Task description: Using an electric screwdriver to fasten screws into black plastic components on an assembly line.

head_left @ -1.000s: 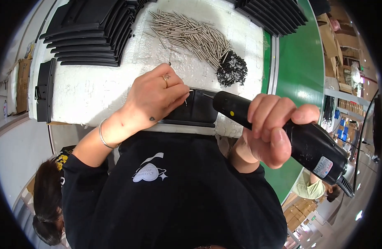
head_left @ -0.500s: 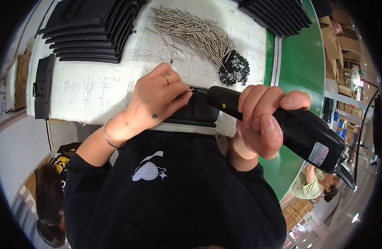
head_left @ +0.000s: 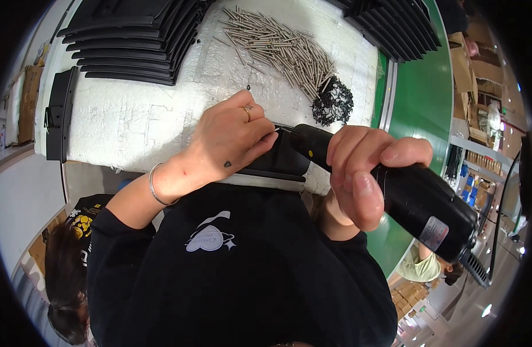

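Note:
My right hand [head_left: 373, 173] is wrapped round a black electric screwdriver [head_left: 405, 202], its bit pointing left toward my left fingertips. My left hand [head_left: 234, 136] is closed in a pinch right at that bit; a small bright metal end shows there, but most of what the fingers hold is hidden. Under both lies a black plastic panel [head_left: 277, 165] at the near edge of the white padded surface [head_left: 133, 127], partly covered by my left hand. Beyond the panel are a heap of metal pins [head_left: 277, 46] and a pile of small black screw-like pieces [head_left: 332, 103].
A stack of black panels [head_left: 124, 52] stands at the far left, with a single panel [head_left: 60, 115] nearer. More stacked panels [head_left: 396, 26] are at the far right, beside a green surface [head_left: 419, 98]. A cord [head_left: 477, 269] leaves the screwdriver's rear. Other people are at both sides.
The screwdriver's rear has swung down toward me, and its tip is nearer my left fingertips. The whole view has shifted slightly; my left hand keeps its pinch.

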The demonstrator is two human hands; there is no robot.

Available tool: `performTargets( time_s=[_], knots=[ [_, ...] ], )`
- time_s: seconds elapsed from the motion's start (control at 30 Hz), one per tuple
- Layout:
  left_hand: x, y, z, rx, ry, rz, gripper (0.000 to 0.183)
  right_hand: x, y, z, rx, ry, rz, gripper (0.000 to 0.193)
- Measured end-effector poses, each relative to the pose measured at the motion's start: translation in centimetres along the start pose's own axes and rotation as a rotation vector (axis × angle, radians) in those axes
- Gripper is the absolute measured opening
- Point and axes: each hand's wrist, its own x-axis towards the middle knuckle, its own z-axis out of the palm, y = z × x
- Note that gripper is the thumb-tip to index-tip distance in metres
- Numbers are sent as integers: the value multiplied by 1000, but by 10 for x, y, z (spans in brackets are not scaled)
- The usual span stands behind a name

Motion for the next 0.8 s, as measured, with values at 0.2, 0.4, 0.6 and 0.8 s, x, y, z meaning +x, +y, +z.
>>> performTargets(
  time_s=[0.2, 0.4, 0.6, 0.8],
  knots=[
    [-1, -3, 0, -30, -32, -5, 14, 7, 5, 6, -46, -97, -37, 35],
    [-3, -6, 1, -52, -21, 1, 14, 14, 11, 12, -2, -75, 7, 35],
    [-2, -5, 0, -62, -53, 2, 13, 16, 10, 10, -32, -104, 40, 35],
    [-4, -4, 1, -35, -118, -26, 16, 12, 13, 23, -145, 21, 62, 30]
  ],
)
